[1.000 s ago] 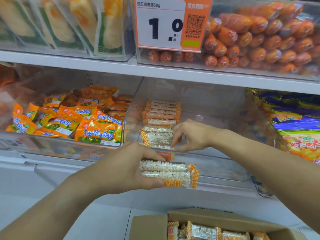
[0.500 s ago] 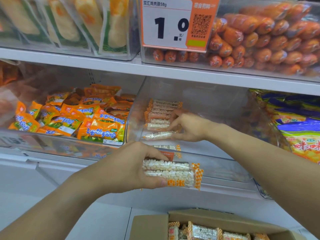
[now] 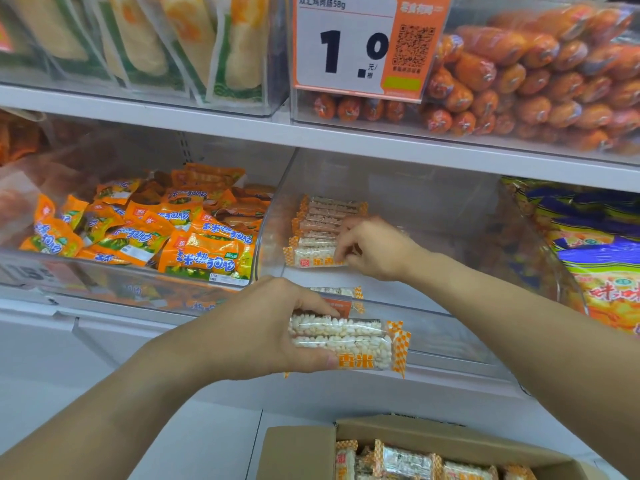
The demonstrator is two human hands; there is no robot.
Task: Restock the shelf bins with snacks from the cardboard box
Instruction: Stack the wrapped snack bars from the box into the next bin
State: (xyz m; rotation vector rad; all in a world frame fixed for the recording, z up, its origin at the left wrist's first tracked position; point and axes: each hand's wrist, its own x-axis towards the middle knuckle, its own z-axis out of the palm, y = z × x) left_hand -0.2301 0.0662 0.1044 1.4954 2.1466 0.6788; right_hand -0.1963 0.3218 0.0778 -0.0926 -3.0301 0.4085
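My left hand (image 3: 256,327) grips a stack of puffed-rice bars (image 3: 349,344) in clear wrappers with orange checked ends, held just in front of the clear shelf bin (image 3: 433,327). Inside that bin my right hand (image 3: 374,247) pinches the front rice bar (image 3: 308,258) of a row of rice bars (image 3: 329,216) standing along the bin's left side. One more bar (image 3: 339,292) lies on the bin floor nearer the front. The cardboard box (image 3: 301,452) sits open below, with several wrapped bars (image 3: 408,462) inside.
The bin to the left holds orange snack packets (image 3: 145,233). A bin with yellow and blue bags (image 3: 595,254) stands at the right. On the upper shelf are sausages (image 3: 519,74), a price tag (image 3: 367,46) and green-edged packets (image 3: 145,46).
My right hand moved deeper into the bin and stood a rice bar up against the row. My left hand stayed in place with its stack.
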